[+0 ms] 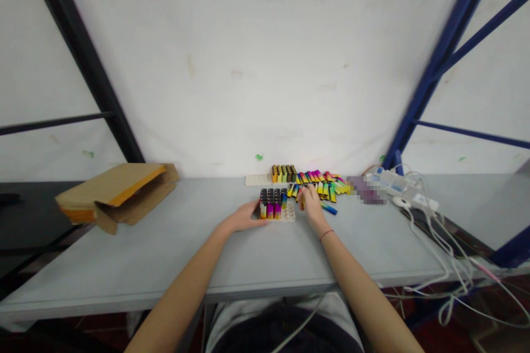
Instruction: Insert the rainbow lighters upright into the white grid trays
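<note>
cardboard box [110, 190] (one end open) | black post [86, 60] | blue post [439, 60] | white wall [256, 66]

Beneath the matt plastic tray [289, 213] the table [165, 253] looks smooth and matt, the lighters [270, 210] in it glossy plastic, the box [114, 187] to its left dull cardboard, the post [422, 99] to its right painted metal.

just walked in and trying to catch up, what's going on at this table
A person's left hand holds the left end of a white tray, where upright lighters stand, with unfilled slots at its right end. The right hand is by the loose lighters, fingers curled; its grip is hard to make out. More upright lighters stand behind the tray.
</note>
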Available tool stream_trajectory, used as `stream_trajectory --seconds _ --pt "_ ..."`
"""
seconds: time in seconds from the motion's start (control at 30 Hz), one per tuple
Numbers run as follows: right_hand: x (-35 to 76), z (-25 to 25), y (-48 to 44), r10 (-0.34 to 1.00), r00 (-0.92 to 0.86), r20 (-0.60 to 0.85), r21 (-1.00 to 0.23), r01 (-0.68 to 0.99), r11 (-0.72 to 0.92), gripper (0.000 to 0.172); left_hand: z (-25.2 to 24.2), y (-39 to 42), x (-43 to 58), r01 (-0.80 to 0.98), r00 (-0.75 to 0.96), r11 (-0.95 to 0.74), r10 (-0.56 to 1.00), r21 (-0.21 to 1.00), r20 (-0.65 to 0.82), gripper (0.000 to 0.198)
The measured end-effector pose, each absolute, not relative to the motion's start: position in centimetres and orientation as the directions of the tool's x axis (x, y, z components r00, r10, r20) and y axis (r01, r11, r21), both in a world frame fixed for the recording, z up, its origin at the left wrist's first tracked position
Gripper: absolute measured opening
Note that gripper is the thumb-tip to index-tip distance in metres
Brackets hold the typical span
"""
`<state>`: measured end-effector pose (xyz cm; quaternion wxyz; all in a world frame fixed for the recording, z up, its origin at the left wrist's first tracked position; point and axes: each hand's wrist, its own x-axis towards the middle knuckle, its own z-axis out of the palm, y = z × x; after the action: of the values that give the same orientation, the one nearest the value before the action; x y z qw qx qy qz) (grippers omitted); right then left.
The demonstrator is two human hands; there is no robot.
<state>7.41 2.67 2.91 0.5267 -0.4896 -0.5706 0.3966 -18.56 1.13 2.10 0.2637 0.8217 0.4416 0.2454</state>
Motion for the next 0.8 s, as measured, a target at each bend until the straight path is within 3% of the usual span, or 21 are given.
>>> stream_trajectory --seconds 0.13,0.33,0.47,0.7,0.8 --pt "7.4 3.5 2.3 0.894 0.042 0.446 -0.881 0.193 0.431 0.021 2.1 1.1 -18.5 0.584 0.492 -0.472 0.853 0.66 0.175 0.077" --pt "7.1 2.7 2.5 0.912 -0.101 0.398 -0.898 0.162 0.41 0.03 2.2 1.1 -18.5 0.58 0.499 -0.484 0.847 0.655 0.184 0.077" --pt "7.0 2.0 2.5 0.866 -0.142 0.479 -0.838 0.221 0.5 0.034 2.1 1.1 -18.5 0.598 0.497 -0.474 0.852 0.646 0.165 0.077" --pt "7.0 2.3 2.4 0.817 -0.15 0.557 -0.757 0.314 0.573 0.031 2.0 1.2 -18.6 0.578 0.5 -0.491 0.845 0.652 0.192 0.077" --pt "8.6 2.7 3.1 0.838 -0.063 0.543 -0.721 0.477 0.503 0.029 2.1 1.2 -18.6 0.587 0.498 -0.485 0.848 0.648 0.183 0.076"
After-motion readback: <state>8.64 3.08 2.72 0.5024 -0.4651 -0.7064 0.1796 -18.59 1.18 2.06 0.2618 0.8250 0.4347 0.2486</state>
